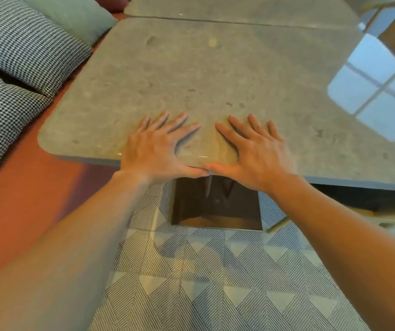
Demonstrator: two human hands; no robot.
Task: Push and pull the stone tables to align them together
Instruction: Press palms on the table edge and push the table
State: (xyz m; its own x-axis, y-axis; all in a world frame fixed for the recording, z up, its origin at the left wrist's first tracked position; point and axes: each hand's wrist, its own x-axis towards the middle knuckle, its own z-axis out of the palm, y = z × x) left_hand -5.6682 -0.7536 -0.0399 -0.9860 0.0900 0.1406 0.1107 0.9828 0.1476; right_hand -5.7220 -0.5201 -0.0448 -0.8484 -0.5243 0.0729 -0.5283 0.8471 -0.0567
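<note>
A grey stone table [215, 75] fills the middle of the head view, its near edge just under my wrists. A second stone table [239, 8] stands behind it, with a thin dark seam between the two tops. My left hand [158, 146] lies flat on the near table's top by its front edge, fingers straight and spread. Beside it, my right hand [253, 151] lies flat the same way. The two thumbs touch at the table's edge.
A red bench [24, 187] runs along the left with houndstooth cushions [24, 46] and a green cushion [72, 13]. The near table's dark base [215, 204] stands on a patterned tile floor [215, 283]. A chair [387, 10] is at the far right.
</note>
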